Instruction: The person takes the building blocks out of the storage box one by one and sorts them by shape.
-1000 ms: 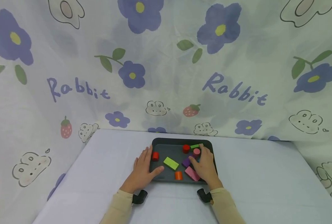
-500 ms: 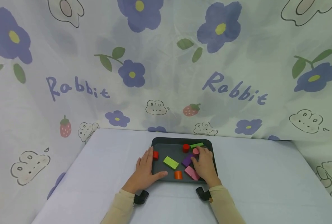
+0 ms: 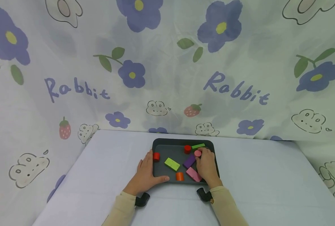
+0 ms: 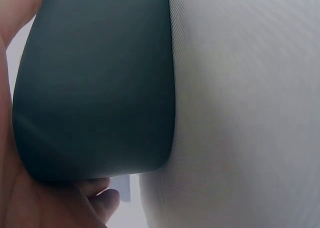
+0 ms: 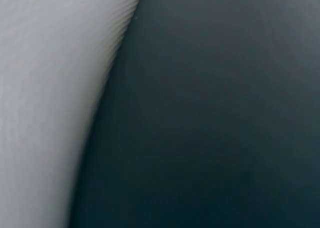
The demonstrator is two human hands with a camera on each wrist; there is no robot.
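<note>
A dark tray [image 3: 170, 142] holds several coloured blocks. My right hand [image 3: 207, 166] reaches into its right side, with index finger and thumb around a small pink cylinder [image 3: 197, 153]. The palm hides part of the tray floor. Beside the thumb is a purple block [image 3: 189, 161], and a pink rectangular block [image 3: 194, 174] lies nearer the front. My left hand [image 3: 145, 175] rests along the tray's left side, fingers straight and thumb stretched over the front left corner. In the left wrist view the left hand [image 4: 45, 203] lies against the tray's outer wall [image 4: 95, 98].
Inside the tray are a red cylinder [image 3: 156, 157] at the left, another red cylinder [image 3: 187, 149] at the back, a lime block [image 3: 172, 164], an orange cylinder [image 3: 179, 176] and a thin green block [image 3: 198, 146]. A white cloth covers the table [image 3: 258, 179]; a patterned curtain [image 3: 167, 78] hangs behind.
My right thumb and index finger have drawn together around the pink cylinder, and a teal patch seen earlier under the hand is now hidden. The left thumb has slid slightly right along the front rim.
</note>
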